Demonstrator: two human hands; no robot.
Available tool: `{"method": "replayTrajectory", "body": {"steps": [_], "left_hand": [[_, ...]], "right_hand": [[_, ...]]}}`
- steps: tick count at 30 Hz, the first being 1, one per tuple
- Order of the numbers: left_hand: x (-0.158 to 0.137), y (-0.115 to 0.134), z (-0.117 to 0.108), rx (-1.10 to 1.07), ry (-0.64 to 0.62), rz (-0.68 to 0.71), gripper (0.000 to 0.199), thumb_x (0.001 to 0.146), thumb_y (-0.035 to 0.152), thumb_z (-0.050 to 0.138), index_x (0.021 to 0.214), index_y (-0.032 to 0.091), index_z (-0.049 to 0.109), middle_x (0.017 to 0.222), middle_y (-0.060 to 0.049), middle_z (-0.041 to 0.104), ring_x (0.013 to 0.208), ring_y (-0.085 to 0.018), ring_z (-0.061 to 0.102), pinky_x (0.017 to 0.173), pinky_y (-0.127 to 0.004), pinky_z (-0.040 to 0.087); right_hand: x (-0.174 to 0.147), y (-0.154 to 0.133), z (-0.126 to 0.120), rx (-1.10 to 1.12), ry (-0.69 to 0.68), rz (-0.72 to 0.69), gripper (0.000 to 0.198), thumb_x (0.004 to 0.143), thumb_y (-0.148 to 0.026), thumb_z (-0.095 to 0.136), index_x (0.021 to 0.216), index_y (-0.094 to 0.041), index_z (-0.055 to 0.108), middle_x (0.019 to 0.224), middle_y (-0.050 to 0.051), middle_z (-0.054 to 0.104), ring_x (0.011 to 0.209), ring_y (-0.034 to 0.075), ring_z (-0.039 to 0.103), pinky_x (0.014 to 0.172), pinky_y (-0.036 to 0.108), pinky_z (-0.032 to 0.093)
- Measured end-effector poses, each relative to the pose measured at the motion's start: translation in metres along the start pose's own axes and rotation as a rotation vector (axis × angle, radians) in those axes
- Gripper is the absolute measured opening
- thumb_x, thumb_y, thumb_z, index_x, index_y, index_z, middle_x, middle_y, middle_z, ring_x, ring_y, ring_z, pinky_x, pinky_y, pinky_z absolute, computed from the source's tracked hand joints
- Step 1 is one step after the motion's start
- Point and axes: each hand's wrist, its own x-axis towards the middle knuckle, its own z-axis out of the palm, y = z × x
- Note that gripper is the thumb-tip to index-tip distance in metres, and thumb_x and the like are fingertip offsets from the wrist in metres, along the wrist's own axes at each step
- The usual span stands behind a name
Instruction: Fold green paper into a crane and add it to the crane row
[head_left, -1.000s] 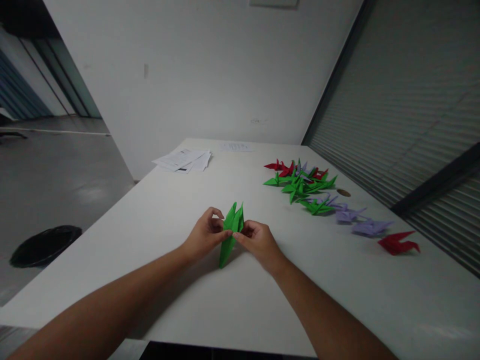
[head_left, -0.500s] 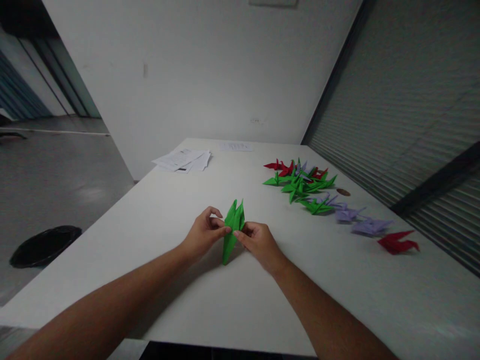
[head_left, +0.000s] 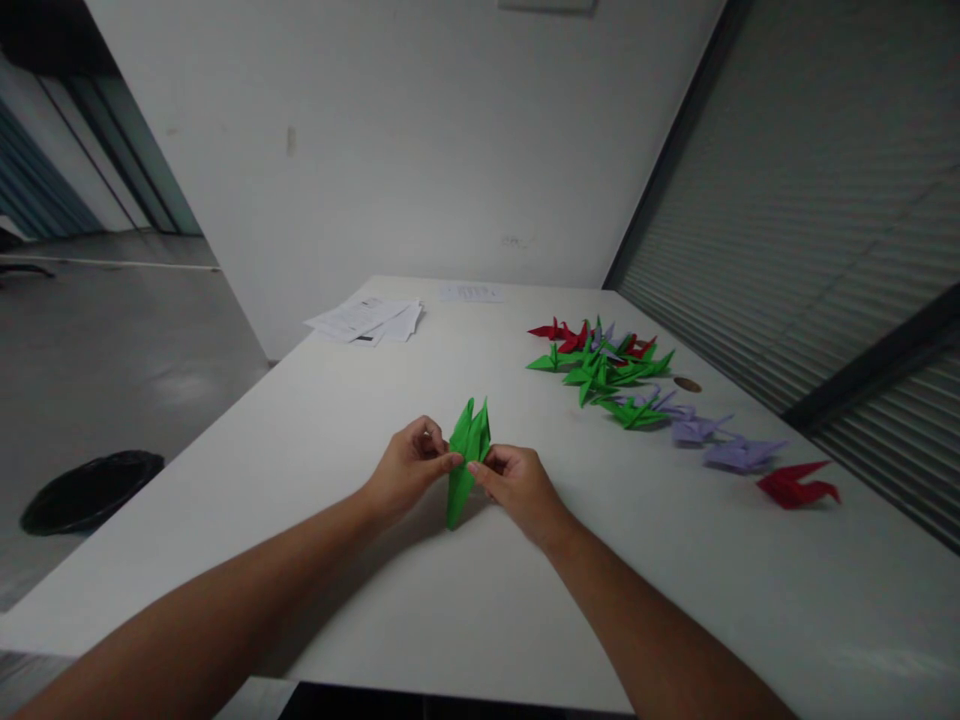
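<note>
A folded piece of green origami paper (head_left: 470, 438) is held between my hands over the middle of the white table (head_left: 330, 620). It has two upright points at the top and one long point facing down toward me. My left hand (head_left: 412, 462) pinches its left edge between thumb and fingers. On the other side, my right hand (head_left: 519, 484) pinches the right edge, thumb on the near face. Both thumbs meet close to the middle of the paper. The fingertips behind it are partly hidden.
Several green, red and purple paper cranes (head_left: 592, 375) crowd the table's right side, with a red crane (head_left: 798, 486) nearest me. Printed sheets (head_left: 367, 318) lie at the far left. Below the left edge stands a black-lined bin (head_left: 90, 492). Blinds (head_left: 810, 200) run along the right.
The fingers of my left hand have curled in closer behind the green paper. The paper and my right hand have hardly moved.
</note>
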Motion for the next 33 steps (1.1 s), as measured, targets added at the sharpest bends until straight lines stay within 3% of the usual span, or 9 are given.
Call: {"method": "replayTrajectory", "body": {"steps": [6, 10, 16, 19, 22, 28, 33], "left_hand": [[0.000, -0.004, -0.002, 0.072, 0.002, 0.014, 0.042, 0.070, 0.035, 0.091, 0.072, 0.018, 0.052, 0.065, 0.005, 0.058, 0.061, -0.010, 0.053, 0.059, -0.022, 0.041], [0.000, -0.006, -0.005, 0.167, -0.024, 0.004, 0.032, 0.077, 0.037, 0.086, 0.077, 0.017, 0.061, 0.072, 0.001, 0.063, 0.068, -0.013, 0.058, 0.066, -0.025, 0.045], [0.002, -0.004, -0.009, 0.381, -0.065, 0.150, 0.020, 0.081, 0.034, 0.082, 0.076, 0.018, 0.072, 0.085, -0.005, 0.065, 0.082, -0.018, 0.062, 0.074, -0.028, 0.050], [0.002, -0.002, -0.009, 0.393, -0.109, 0.103, 0.017, 0.085, 0.035, 0.078, 0.082, 0.019, 0.075, 0.082, -0.005, 0.068, 0.078, -0.018, 0.063, 0.074, -0.030, 0.050], [-0.001, 0.000, -0.008, 0.415, -0.167, 0.070, 0.018, 0.089, 0.036, 0.073, 0.092, 0.019, 0.078, 0.089, -0.007, 0.073, 0.085, -0.021, 0.067, 0.081, -0.032, 0.052], [-0.004, 0.002, -0.003, 0.233, -0.184, -0.010, 0.024, 0.086, 0.038, 0.076, 0.097, 0.017, 0.078, 0.094, -0.007, 0.076, 0.089, -0.022, 0.068, 0.085, -0.034, 0.053], [-0.003, -0.002, -0.001, 0.066, -0.106, -0.090, 0.024, 0.078, 0.034, 0.085, 0.091, 0.015, 0.078, 0.089, -0.007, 0.076, 0.083, -0.020, 0.070, 0.081, -0.033, 0.054]], "right_hand": [[0.001, 0.002, 0.000, 0.006, -0.007, -0.063, 0.030, 0.083, -0.042, 0.072, 0.070, -0.017, 0.062, 0.064, -0.001, 0.057, 0.059, 0.013, 0.048, 0.055, 0.025, 0.037], [0.000, 0.001, 0.000, 0.013, -0.029, -0.087, 0.027, 0.084, -0.042, 0.073, 0.082, -0.015, 0.070, 0.072, 0.001, 0.063, 0.066, 0.015, 0.054, 0.061, 0.027, 0.043], [-0.002, 0.003, 0.001, -0.020, -0.047, -0.131, 0.029, 0.085, -0.044, 0.075, 0.085, -0.015, 0.072, 0.073, 0.001, 0.063, 0.067, 0.016, 0.054, 0.063, 0.027, 0.044], [-0.003, 0.002, 0.001, -0.037, -0.061, -0.161, 0.030, 0.087, -0.046, 0.073, 0.087, -0.016, 0.072, 0.075, 0.002, 0.064, 0.068, 0.016, 0.055, 0.063, 0.027, 0.044], [-0.003, -0.002, 0.000, -0.094, -0.066, -0.226, 0.032, 0.094, -0.047, 0.064, 0.081, -0.017, 0.069, 0.073, 0.001, 0.061, 0.068, 0.016, 0.054, 0.064, 0.027, 0.042], [-0.005, -0.014, -0.001, -0.235, -0.068, -0.358, 0.031, 0.102, -0.035, 0.048, 0.078, -0.020, 0.063, 0.072, 0.001, 0.058, 0.069, 0.017, 0.054, 0.067, 0.029, 0.041], [-0.009, -0.012, 0.001, -0.258, -0.103, -0.356, 0.009, 0.094, -0.024, 0.057, 0.090, -0.021, 0.065, 0.076, 0.000, 0.058, 0.067, 0.015, 0.053, 0.062, 0.027, 0.041]]}}
